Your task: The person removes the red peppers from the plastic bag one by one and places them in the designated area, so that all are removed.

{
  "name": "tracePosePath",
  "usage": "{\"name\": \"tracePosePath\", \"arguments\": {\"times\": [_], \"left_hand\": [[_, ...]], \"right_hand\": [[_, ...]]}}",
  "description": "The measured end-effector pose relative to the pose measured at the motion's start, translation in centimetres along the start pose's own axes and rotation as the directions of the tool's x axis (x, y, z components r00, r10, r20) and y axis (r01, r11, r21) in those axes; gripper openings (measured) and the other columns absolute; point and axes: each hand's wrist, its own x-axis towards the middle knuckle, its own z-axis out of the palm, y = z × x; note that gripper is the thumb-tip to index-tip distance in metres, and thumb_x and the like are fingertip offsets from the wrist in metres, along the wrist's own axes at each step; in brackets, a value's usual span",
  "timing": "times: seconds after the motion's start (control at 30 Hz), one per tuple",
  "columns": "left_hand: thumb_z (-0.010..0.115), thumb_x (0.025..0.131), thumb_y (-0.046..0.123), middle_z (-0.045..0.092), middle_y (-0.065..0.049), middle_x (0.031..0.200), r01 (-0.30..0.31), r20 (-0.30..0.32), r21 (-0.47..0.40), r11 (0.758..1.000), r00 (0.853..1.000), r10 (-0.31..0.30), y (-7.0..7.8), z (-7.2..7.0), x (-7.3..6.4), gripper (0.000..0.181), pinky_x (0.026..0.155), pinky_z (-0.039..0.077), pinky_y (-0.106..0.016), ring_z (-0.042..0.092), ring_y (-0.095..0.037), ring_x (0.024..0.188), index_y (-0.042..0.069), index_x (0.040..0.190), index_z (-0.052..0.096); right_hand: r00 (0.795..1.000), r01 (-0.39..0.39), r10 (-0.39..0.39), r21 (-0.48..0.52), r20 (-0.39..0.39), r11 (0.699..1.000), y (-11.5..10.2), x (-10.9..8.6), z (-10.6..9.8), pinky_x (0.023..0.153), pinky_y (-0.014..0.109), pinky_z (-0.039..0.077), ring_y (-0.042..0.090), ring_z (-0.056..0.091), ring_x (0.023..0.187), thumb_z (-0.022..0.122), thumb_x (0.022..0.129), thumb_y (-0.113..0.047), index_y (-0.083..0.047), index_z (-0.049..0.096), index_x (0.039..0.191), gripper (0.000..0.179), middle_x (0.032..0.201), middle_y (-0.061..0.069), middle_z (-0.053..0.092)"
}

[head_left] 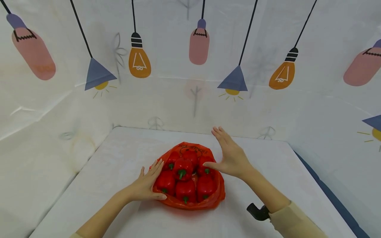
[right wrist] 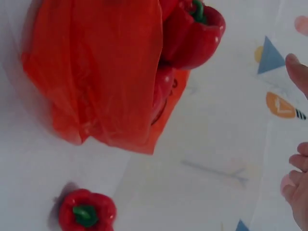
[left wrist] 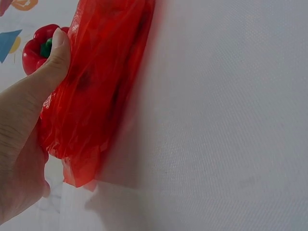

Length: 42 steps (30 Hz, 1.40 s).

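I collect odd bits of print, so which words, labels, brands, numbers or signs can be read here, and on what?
None can be read.
Dark marks on the far part of the red bag, perhaps lettering: too small and crumpled to read.
Red peppers: no label seen.
Wall: drawings, no legible words.

Red peppers (head_left: pixel 183 164), green stems (head_left: pixel 182 174), orange-red bag (head_left: pixel 220 188), white table (head_left: pixel 265 165), white lamp-patterned wall (head_left: pixel 172 99)
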Motion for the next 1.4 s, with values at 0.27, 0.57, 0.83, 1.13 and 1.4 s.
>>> {"name": "tracePosePath", "arguments": {"times": [0.27,0.57,0.83,1.13,1.4], "left_hand": [[0.071,0.074,0.062,0.007,-0.02,0.159,0.006,0.006,-0.02,1.0,1.0,-0.006,0.0,0.1,-0.1,0.118,0.099,-0.001,-0.077,0.004,-0.042,0.144,-0.002,0.153,0.011],[0.073,0.074,0.059,0.008,-0.023,0.158,-0.002,0.006,-0.03,1.0,1.0,0.002,0.3,0.0,-0.1,0.117,0.099,-0.001,-0.078,0.005,-0.044,0.143,-0.003,0.152,0.011],[0.071,0.075,0.062,0.007,-0.02,0.159,0.009,0.012,-0.021,1.0,1.0,-0.009,0.2,0.1,-0.1,0.117,0.099,-0.001,-0.077,0.003,-0.043,0.144,-0.001,0.153,0.01],[0.069,0.074,0.065,0.005,-0.018,0.16,0.017,0.021,-0.036,0.999,1.0,-0.016,0.0,0.1,0.0,0.118,0.1,-0.002,-0.076,0.002,-0.042,0.144,0.001,0.154,0.009],[0.07,0.075,0.064,0.006,-0.019,0.16,0.018,0.028,-0.047,0.999,0.999,-0.016,0.3,0.1,-0.4,0.118,0.099,-0.003,-0.077,0.002,-0.043,0.144,0.0,0.153,0.009]], "right_hand": [[0.973,-0.146,0.14,0.015,0.182,0.989,-4.1,0.8,0.3,0.083,0.048,0.054,0.021,0.017,0.146,0.078,0.07,-0.059,-0.01,0.024,0.153,0.11,0.158,0.004,0.023],[0.972,-0.136,0.124,0.051,0.201,0.989,-6.5,1.4,1.3,0.094,0.053,0.047,0.022,0.021,0.144,0.077,0.071,-0.06,-0.008,0.03,0.15,0.106,0.156,0.005,0.03],[0.954,-0.175,0.142,0.105,0.264,0.979,-8.3,2.3,1.4,0.096,0.054,0.044,0.018,0.023,0.144,0.072,0.074,-0.063,-0.013,0.033,0.149,0.098,0.155,0.0,0.032],[0.923,-0.193,0.149,0.093,0.354,0.977,-8.7,4.0,2.3,0.094,0.048,0.048,0.02,0.043,0.132,0.069,0.076,-0.064,-0.013,0.041,0.144,0.089,0.145,0.002,0.046],[0.804,-0.404,0.294,0.112,0.516,0.908,-7.2,5.4,4.2,0.095,0.05,0.046,0.025,0.052,0.122,0.069,0.076,-0.062,-0.007,0.051,0.136,0.084,0.135,0.007,0.055]]}}
